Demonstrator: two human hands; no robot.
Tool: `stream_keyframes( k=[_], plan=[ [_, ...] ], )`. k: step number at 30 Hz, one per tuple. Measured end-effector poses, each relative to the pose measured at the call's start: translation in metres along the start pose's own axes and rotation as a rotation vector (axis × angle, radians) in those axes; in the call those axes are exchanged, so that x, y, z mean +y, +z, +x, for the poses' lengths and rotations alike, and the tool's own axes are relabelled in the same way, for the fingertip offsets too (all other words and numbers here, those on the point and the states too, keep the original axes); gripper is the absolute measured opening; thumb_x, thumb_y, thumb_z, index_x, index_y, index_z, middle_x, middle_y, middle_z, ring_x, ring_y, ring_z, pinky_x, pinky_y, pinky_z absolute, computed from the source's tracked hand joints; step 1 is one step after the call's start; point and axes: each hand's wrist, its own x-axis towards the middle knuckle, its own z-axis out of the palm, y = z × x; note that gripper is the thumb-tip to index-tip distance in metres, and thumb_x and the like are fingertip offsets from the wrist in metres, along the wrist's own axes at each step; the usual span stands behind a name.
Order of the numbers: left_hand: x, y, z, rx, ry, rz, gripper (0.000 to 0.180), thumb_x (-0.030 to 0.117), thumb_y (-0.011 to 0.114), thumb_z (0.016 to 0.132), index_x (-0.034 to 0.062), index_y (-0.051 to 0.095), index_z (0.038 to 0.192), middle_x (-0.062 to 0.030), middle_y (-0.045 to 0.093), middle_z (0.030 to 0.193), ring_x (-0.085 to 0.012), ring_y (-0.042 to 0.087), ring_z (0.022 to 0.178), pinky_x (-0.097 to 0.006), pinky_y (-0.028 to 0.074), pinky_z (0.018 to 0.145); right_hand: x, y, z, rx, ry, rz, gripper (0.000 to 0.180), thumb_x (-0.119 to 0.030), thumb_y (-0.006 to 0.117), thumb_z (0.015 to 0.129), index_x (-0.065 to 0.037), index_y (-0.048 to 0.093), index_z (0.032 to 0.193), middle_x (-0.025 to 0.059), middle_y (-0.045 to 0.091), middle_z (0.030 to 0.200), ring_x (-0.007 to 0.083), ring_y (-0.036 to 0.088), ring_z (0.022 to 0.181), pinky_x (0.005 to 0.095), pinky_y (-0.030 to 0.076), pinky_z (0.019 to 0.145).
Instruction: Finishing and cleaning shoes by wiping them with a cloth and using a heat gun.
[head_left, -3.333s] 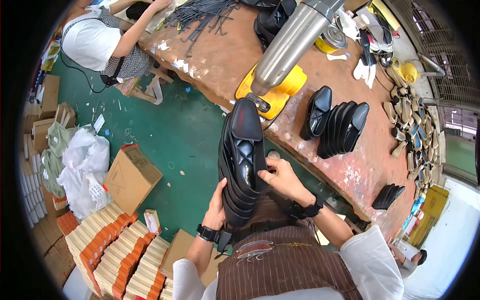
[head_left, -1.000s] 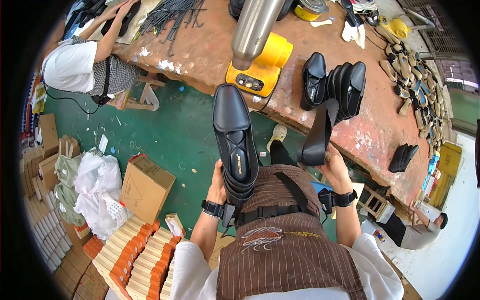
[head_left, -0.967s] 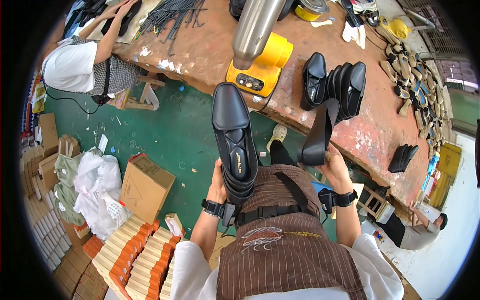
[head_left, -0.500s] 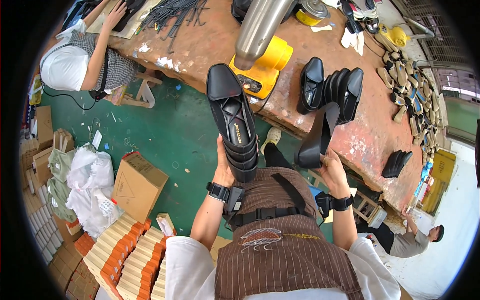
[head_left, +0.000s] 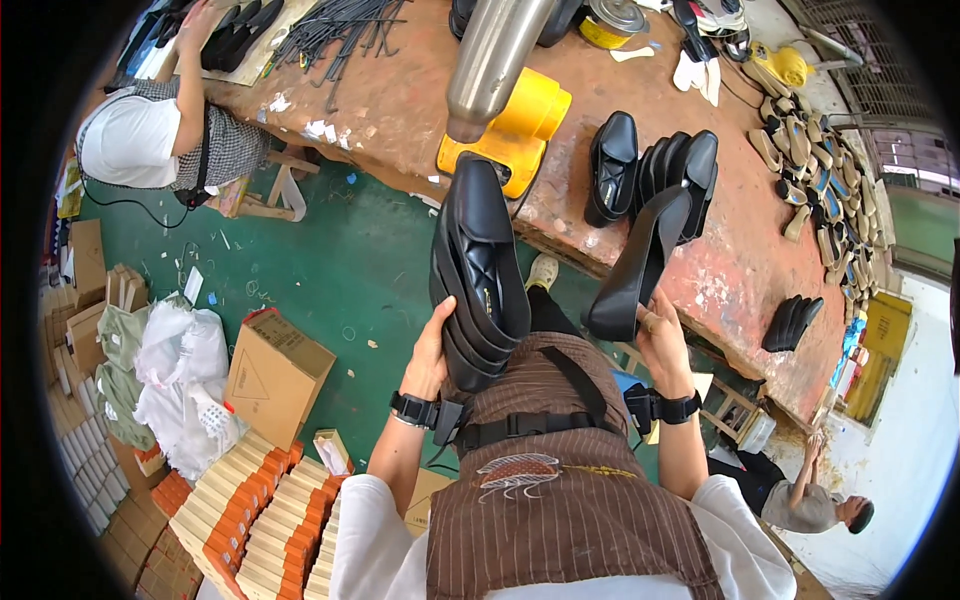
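My left hand (head_left: pixel 432 342) is closed on the lower left side of a black square-toed shoe (head_left: pixel 485 225), held upright with its opening facing me. Layered rims show at its lower end; I cannot tell if several shoes are nested. My right hand (head_left: pixel 661 342) grips the lower end of another black shoe (head_left: pixel 640 262), tilted with its upper end to the right. Both shoes are held in front of the table edge. Just beyond them on the table are a black shoe (head_left: pixel 612 168) and a group of black shoes (head_left: pixel 690 175) pressed together.
A yellow machine (head_left: pixel 520 115) with a steel cylinder (head_left: pixel 492 70) stands on the worn red-brown table (head_left: pixel 570 250). Beige shoes (head_left: pixel 800 150) are heaped at far right. Cartons (head_left: pixel 280 370) and white bags (head_left: pixel 180 360) lie left. Co-workers sit at far left (head_left: pixel 130 135) and right (head_left: pixel 810 500).
My left hand has turned the shoe, so its layered side edges show more, and moved slightly lower. The right-hand shoe has tilted a little. The right co-worker's hands have come together.
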Motion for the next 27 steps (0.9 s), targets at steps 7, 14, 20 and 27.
stream_keyframes(
  k=[7,14,20,27],
  plan=[
    [-0.013,-0.015,-0.006,-0.031,-0.049,0.126,0.074,0.031,0.069,0.076,-0.0027,0.034,0.131,-0.0182,0.050,0.124,-0.0267,0.054,0.108,-0.036,0.044,0.094,0.010,0.068,0.010,-0.186,-0.208,-0.294,0.044,0.005,0.046,0.085,0.003,0.039,0.129,0.0125,0.055,0.116,0.0190,0.053,0.108,0.0286,0.041,0.091],
    [-0.009,-0.008,-0.023,-0.084,0.083,0.297,0.083,0.029,0.070,0.074,-0.0032,0.026,0.136,-0.0183,0.041,0.132,-0.0271,0.044,0.118,-0.036,0.037,0.100,0.023,0.091,0.004,-0.383,-0.197,-0.381,0.063,0.015,0.050,0.069,0.005,0.035,0.129,0.0131,0.051,0.120,0.0204,0.049,0.113,0.0299,0.036,0.097],
    [-0.012,-0.013,-0.012,-0.017,0.107,0.243,0.074,0.029,0.069,0.076,-0.0037,0.034,0.132,-0.0197,0.047,0.126,-0.0279,0.051,0.111,-0.036,0.041,0.097,0.023,0.092,0.014,-0.192,-0.093,0.029,0.058,0.014,0.050,0.073,0.001,0.039,0.127,0.0113,0.052,0.120,0.0182,0.052,0.108,0.0290,0.042,0.092],
    [0.002,0.004,0.006,-0.184,-0.092,-0.357,0.066,0.042,0.067,0.077,0.0005,0.046,0.124,-0.0183,0.056,0.117,-0.0306,0.058,0.103,-0.045,0.048,0.091,0.021,0.013,0.036,0.012,0.011,0.472,0.034,-0.020,0.047,0.093,0.001,0.048,0.119,0.0111,0.057,0.116,0.0239,0.057,0.102,0.0382,0.047,0.090]
  ],
)
